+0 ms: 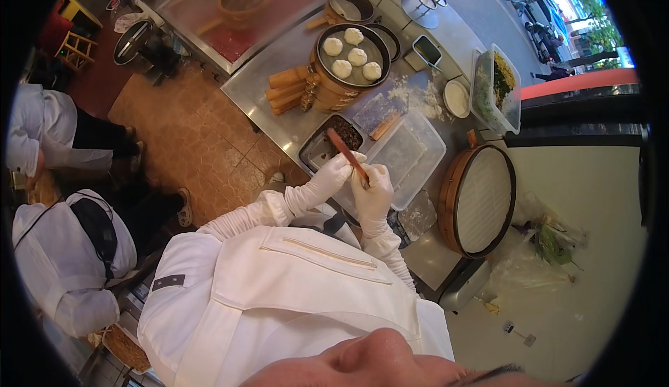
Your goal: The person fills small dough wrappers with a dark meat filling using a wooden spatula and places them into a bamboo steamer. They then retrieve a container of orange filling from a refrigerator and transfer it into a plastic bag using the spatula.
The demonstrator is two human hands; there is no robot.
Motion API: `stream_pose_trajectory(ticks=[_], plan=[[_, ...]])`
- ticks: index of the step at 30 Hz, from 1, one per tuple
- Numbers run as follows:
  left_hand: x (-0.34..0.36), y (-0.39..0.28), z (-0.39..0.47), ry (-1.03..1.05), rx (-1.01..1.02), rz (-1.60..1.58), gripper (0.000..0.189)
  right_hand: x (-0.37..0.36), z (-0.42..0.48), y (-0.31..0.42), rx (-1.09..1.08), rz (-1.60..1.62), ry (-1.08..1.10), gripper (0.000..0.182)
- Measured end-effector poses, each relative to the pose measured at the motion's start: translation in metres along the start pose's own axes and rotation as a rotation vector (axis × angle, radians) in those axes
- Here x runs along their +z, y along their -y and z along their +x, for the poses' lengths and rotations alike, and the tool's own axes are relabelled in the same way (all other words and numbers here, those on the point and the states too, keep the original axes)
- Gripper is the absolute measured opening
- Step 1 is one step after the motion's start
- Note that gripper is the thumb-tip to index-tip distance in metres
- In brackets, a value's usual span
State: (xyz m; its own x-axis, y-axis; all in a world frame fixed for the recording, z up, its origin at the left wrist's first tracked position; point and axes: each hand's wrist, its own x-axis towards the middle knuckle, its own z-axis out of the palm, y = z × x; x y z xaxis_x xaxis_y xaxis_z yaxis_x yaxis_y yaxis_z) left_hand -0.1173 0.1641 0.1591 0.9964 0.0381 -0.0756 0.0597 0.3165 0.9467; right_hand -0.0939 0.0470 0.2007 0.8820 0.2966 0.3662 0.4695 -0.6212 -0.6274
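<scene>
Both of my hands wear pale gloves and meet over the metal counter (261, 126). In my right hand (373, 188) is the lower end of a reddish-brown flat stick (342, 146). My left hand (334, 170) is curled against the stick's left side, fingertips near my right hand; whether it holds anything is hidden. The stick's upper end overlaps the view of a tray of dark crumbly filling (347, 128). Beyond stands a round steamer (339, 99) with several white filled buns (356, 57). Right of my hands lies a translucent plastic container or lid (413, 152).
A large cloth-lined steamer (478, 204) stands right. Wooden rolling pins or handles (287, 89) lie beside the bun steamer. White powder (423, 94), a bowl of white contents (456, 99) and a tub of chopped greens (496, 89) are behind. Two people in white (73, 261) are at left.
</scene>
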Motion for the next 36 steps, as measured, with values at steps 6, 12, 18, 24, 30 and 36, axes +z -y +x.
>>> stream_pose_trajectory(ticks=[6,12,18,24,30,36], plan=[[0.0,-0.004,0.001,0.021,-0.024,0.051,0.028,-0.003,0.001,0.004,-0.024,0.027,0.031,0.013],[-0.004,-0.003,0.003,0.069,0.002,0.074,0.026,-0.002,0.001,0.003,-0.003,0.043,0.057,0.014],[-0.011,-0.003,0.006,0.123,-0.045,0.232,0.023,-0.003,0.005,0.017,-0.033,-0.01,-0.019,0.011],[-0.018,-0.01,0.013,0.225,0.255,0.135,0.023,-0.013,0.005,0.001,0.067,0.027,-0.005,0.008],[-0.012,-0.031,0.002,0.16,-0.22,-0.438,0.026,-0.019,0.008,0.009,0.186,0.129,-0.058,0.009],[-0.01,0.002,0.003,0.042,-0.078,-0.248,0.036,-0.018,0.007,0.005,0.07,0.099,0.008,0.011]])
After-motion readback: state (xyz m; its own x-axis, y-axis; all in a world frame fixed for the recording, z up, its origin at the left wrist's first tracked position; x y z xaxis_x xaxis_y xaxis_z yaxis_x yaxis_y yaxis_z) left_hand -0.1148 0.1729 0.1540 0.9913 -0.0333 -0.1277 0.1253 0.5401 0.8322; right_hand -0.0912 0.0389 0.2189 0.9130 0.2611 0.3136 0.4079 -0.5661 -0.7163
